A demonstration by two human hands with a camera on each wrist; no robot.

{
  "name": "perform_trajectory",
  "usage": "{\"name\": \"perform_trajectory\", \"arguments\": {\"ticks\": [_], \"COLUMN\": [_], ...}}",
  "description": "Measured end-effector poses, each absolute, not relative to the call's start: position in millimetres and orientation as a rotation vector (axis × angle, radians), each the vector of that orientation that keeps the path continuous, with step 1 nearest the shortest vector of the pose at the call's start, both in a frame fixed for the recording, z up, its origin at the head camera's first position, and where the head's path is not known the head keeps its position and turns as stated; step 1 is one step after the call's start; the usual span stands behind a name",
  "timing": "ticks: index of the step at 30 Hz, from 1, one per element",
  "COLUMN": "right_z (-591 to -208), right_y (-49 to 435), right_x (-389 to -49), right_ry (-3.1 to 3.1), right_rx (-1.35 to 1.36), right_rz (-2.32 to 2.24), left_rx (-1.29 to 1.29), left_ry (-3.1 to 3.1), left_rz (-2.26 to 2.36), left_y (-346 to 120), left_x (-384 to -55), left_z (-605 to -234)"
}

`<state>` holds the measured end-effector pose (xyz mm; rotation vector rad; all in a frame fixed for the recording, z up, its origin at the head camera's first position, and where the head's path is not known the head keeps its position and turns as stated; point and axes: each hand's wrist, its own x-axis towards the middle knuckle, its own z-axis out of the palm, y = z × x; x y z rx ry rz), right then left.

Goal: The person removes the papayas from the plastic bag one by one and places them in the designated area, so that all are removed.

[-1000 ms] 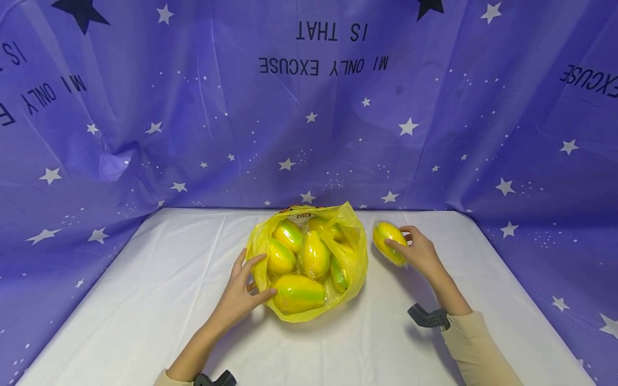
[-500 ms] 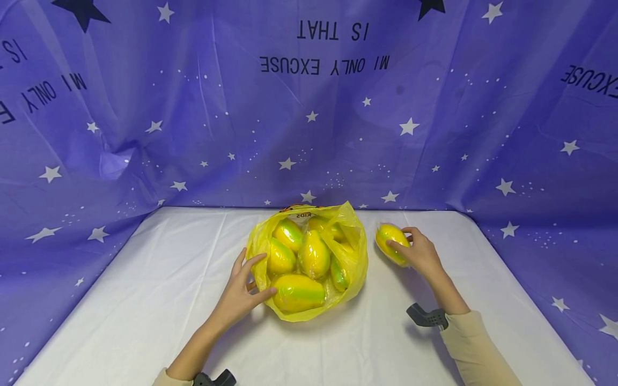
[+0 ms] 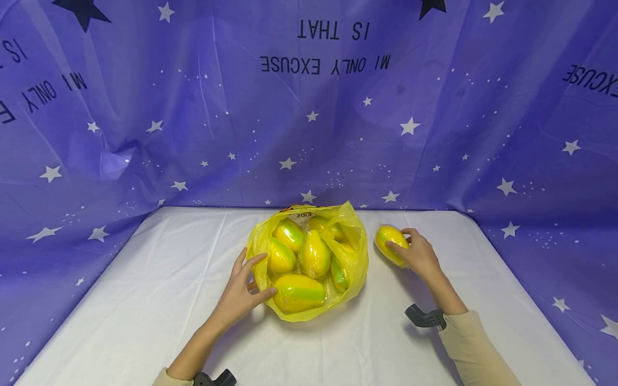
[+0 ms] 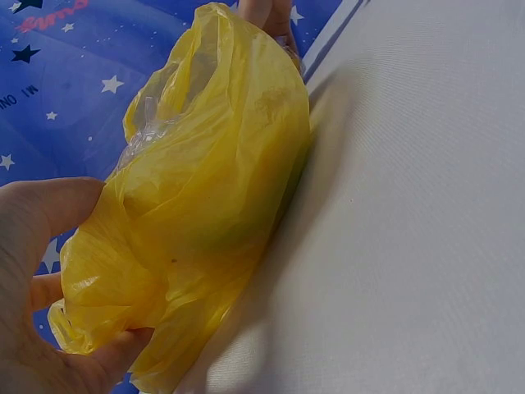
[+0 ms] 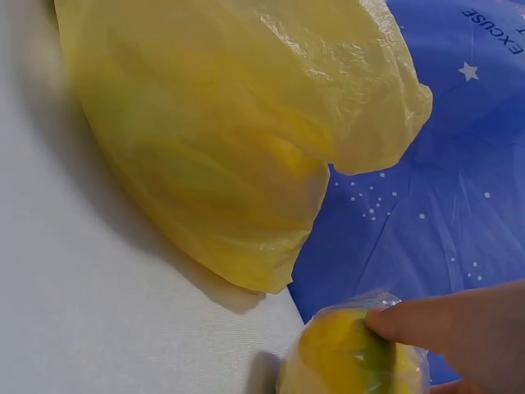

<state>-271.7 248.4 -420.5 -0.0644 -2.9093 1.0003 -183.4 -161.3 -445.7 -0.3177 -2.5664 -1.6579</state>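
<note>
Left-hand grip (image 3: 236, 296) holds the rim of a yellow plastic bag (image 3: 358, 271), mouth open, standing on the white-covered bench (image 3: 347, 348). Plastic-wrapped yellow-green fruits (image 3: 316, 254) inside. Right-hand grip (image 3: 419, 256) is closed round a single wrapped fruit (image 3: 390, 237), right of the bag and apart from it; bench contact unclear.

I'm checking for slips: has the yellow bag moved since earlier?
No: in the head view, the yellow bag shows no shift against the far edge of the white tabletop.
</note>
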Motion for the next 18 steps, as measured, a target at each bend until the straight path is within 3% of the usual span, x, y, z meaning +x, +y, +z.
{"name": "perform_trajectory", "arguments": {"ticks": [18], "right_z": [-422.8], "right_y": [248.3], "right_x": [-270.6], "right_ry": [-2.975], "right_rx": [0.104], "right_rz": [0.979], "left_rx": [-0.309], "left_ry": [-2.562], "left_rz": [-1.662], "left_y": [-159.0], "left_x": [-181.7], "left_z": [-444.2]}}
